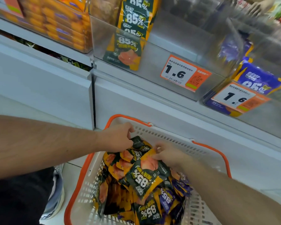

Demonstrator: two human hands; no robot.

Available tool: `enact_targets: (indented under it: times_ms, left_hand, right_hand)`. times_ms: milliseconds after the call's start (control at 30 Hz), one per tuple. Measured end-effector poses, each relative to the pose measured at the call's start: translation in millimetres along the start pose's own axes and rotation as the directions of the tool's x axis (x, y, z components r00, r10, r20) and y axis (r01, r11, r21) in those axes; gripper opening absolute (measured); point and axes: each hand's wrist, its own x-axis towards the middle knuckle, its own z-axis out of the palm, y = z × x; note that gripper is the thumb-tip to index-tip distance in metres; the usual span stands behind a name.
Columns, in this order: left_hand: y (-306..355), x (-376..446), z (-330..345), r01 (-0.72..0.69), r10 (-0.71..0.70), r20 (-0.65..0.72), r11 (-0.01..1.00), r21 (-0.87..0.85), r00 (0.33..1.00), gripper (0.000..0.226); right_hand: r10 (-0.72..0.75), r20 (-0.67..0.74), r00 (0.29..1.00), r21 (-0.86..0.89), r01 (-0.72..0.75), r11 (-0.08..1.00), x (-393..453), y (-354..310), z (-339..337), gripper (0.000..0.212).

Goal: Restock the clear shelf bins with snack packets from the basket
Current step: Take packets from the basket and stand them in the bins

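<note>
A white basket (165,135) with orange handles sits on the floor below the shelf, heaped with dark green and orange snack packets (143,177) and some purple packets (167,200). My left hand (118,138) pinches the top of a dark green packet (137,142) at the far end of the heap. My right hand (167,154) grips the edge of an orange and green packet (148,159) beside it. Above, a clear shelf bin (161,51) holds a few of the same green packets (128,46) at its left side.
A second clear bin (234,88) to the right holds purple packets (258,78). Both bins carry orange 1.6 price tags (183,73). A bin of orange packs (58,25) stands at the upper left. My shoe (55,200) is on the floor left of the basket.
</note>
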Motion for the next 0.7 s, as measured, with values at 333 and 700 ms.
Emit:
enact_targets:
  times_ms: [333, 700]
  left_hand:
    - [7, -4, -12, 0.047, -0.083, -0.04, 0.834, -0.549, 0.996, 0.031]
    - [22, -15, -72, -0.293, 0.186, -0.246, 0.796, -0.53, 0.951, 0.023]
  right_hand:
    - [-0.099, -0.001, 0.995, 0.686, 0.073, 0.724, -29, -47, -18, 0.036]
    - [-0.448, -0.182, 0.875, 0.206, 0.479, 0.853, -52, -124, -54, 0.022]
